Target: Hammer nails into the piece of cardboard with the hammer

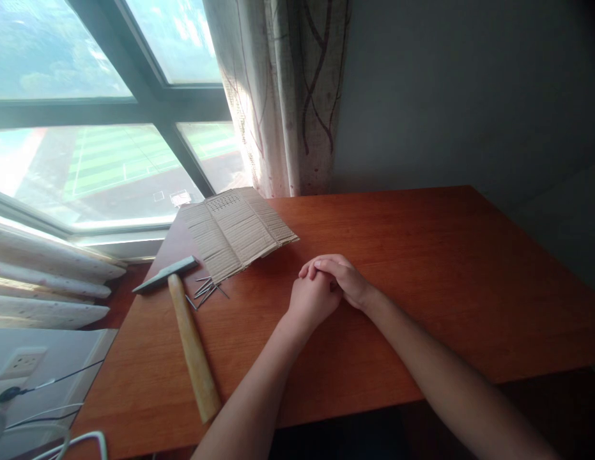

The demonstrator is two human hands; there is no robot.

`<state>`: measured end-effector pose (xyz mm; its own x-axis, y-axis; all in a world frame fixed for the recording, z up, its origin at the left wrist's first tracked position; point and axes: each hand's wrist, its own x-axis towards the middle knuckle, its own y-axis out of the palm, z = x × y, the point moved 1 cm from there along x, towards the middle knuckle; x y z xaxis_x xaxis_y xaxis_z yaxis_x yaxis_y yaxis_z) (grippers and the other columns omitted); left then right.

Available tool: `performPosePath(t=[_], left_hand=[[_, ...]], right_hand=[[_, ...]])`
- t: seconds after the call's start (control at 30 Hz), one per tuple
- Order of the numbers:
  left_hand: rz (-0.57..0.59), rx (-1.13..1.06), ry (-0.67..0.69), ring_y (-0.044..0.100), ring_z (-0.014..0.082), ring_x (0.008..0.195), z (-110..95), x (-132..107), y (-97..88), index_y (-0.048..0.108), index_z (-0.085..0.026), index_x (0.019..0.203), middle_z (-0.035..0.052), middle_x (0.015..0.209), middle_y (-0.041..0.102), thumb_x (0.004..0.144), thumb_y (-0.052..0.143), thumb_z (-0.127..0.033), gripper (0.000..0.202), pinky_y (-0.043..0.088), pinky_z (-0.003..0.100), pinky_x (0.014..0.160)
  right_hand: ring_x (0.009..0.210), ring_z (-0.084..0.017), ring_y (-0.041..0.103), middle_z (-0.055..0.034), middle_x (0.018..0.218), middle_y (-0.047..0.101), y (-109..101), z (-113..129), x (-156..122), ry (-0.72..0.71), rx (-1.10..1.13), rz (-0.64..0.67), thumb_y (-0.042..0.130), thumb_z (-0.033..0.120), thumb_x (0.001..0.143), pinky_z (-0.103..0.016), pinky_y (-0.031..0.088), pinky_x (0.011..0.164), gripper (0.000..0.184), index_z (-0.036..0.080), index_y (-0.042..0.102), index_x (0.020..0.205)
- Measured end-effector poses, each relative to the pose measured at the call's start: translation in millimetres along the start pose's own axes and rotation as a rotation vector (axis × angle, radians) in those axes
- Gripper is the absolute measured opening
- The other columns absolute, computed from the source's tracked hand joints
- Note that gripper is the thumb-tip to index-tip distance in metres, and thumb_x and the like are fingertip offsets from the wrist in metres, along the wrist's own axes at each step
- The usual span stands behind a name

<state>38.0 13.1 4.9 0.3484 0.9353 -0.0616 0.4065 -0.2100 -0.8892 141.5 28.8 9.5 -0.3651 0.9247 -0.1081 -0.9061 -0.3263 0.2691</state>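
Above the wooden table, my left hand [311,301] and my right hand [347,281] are clasped together. The fingers of my right hand wrap over my left hand, which is closed; its fingers are mostly hidden. No tool shows in either one. Left of the hands lies a hammer [192,345] with a wooden handle and a grey metal head. Several loose nails [207,291] are scattered beside its head. Just beyond them is a bent sheet of corrugated cardboard [239,230], with rows of small dark marks or holes near its far edge.
The reddish-brown table [422,255] runs along a dark wall. A window [110,160] and a patterned curtain [287,96] stand behind it on the left. At lower left are a wall socket [25,363], a black plug [10,393] and white cables [93,436].
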Motion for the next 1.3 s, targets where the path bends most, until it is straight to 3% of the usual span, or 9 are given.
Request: performPosePath(t=[1.3], left_hand=[[0.022, 0.007, -0.004, 0.069, 0.0264, 0.08, -1.6, -0.5, -3.7, 0.07, -0.016, 0.104, 0.0118, 0.091, 0.071, 0.081, 0.052, -0.022, 0.03, 0.053, 0.032, 0.064]], right_hand=[[0.092, -0.022, 0.066, -0.0073, 0.088, 0.074, 1.1, 2.6, -0.8, -0.005, -0.013, -0.004, 0.053, 0.029, 0.084, -0.033, 0.046, 0.084, 0.027, 0.017, 0.067, 0.065]])
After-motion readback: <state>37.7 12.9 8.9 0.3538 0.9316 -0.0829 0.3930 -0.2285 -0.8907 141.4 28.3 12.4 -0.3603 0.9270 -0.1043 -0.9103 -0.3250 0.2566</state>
